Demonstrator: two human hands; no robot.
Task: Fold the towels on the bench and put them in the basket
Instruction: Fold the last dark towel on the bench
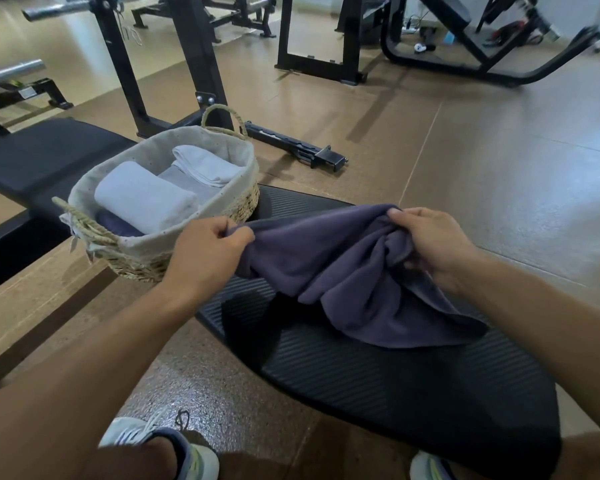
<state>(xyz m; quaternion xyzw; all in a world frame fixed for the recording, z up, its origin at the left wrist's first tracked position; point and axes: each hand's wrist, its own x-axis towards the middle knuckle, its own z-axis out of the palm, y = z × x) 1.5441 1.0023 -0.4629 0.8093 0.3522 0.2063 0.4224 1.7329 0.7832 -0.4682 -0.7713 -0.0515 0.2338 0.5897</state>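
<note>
A brown speckled gym floor [499,161] spreads across the view, with black weight-machine frames [326,39] standing on it at the far side and a loose black bar [295,147] lying beyond the basket. Nearer, a long black ribbed counter [378,386] runs from the lower right toward the middle, and a second black padded counter [45,150] stretches off to the left. A dark purple towel [343,278] hangs bunched and unfolded between the two hands, its upper edge lifted off the ribbed counter while its lower folds trail down onto that surface. A woven basket [236,206] with a pale cloth lining and two looped handles sits at the far end of the ribbed counter, just left of the towel. Inside it lie a rolled pale grey towel [142,199] toward the near side, a folded pale grey towel [205,164] behind it, and a dark one partly hidden underneath at the near rim. The left hand [207,247] has its fingers curled round the towel's left edge, close to the basket's rim. The right hand [430,237] grips a gathered wad of the same towel, thumb on top. Two light sneakers [160,445] show at the bottom edge.
</note>
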